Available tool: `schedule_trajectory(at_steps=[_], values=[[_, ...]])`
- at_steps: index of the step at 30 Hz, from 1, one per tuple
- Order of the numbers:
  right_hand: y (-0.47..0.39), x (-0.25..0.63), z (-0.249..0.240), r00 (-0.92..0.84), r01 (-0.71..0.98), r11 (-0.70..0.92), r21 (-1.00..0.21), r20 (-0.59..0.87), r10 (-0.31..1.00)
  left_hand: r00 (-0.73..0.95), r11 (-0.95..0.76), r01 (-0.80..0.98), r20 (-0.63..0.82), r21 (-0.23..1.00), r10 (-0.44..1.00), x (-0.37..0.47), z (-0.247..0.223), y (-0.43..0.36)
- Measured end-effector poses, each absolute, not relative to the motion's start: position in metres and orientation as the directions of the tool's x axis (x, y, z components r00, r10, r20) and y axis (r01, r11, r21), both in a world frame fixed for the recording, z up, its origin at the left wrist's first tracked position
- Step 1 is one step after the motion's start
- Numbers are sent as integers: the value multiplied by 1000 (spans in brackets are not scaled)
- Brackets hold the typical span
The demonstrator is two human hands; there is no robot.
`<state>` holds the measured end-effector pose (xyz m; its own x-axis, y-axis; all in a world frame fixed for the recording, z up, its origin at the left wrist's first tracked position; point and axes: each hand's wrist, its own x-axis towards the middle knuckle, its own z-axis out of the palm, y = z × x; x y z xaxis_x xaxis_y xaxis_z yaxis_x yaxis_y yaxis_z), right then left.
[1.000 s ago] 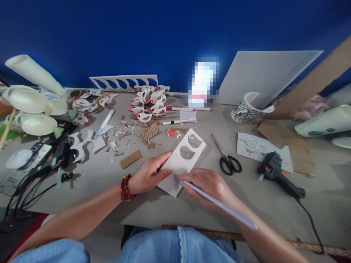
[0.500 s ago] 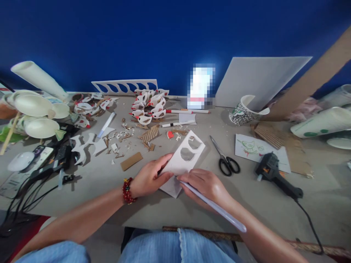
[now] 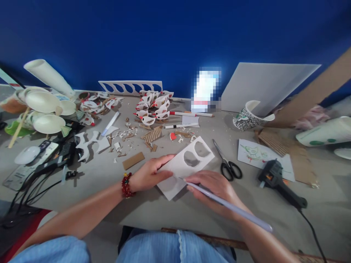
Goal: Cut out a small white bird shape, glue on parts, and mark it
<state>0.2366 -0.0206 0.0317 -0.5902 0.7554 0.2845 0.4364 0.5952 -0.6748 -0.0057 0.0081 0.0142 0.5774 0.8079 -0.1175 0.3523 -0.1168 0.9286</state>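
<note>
A white card strip [image 3: 179, 166] with two rounded cut-outs at its upper right end lies tilted near the table's front middle. My left hand [image 3: 152, 173], with a red bead bracelet at the wrist, grips the strip's left edge between thumb and fingers. In my right hand [image 3: 211, 188] is a slim lavender pen-like tool [image 3: 233, 208], its thin tip touching the strip beside my left thumb. Below the tip, a rounded outline shows faintly on the card. Several small white birds with red beaks [image 3: 148, 119] stand behind the strip.
Black scissors [image 3: 227, 166] lie right of the strip, then a drawing [image 3: 252, 151] and a glue gun [image 3: 276, 180]. Paper scraps [image 3: 123, 137], markers [image 3: 183, 114] and a cut paper cup [image 3: 246, 116] are behind. Cables and a power strip [image 3: 55, 162] occupy the left.
The strip now lies flatter, showing more of its lower part. My right hand and the tool have shifted right and slightly down, and the view has turned a little left.
</note>
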Motion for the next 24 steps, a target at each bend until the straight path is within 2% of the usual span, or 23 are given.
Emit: schedule_trajectory(at_steps=[8, 24], values=[[-21, 231, 25, -643, 394, 596, -700, 253, 722, 587, -109, 401, -164, 910, 793, -10, 14, 12], [-19, 230, 26, -676, 375, 617, -692, 251, 693, 608, -98, 388, -174, 916, 775, -9, 16, 12]])
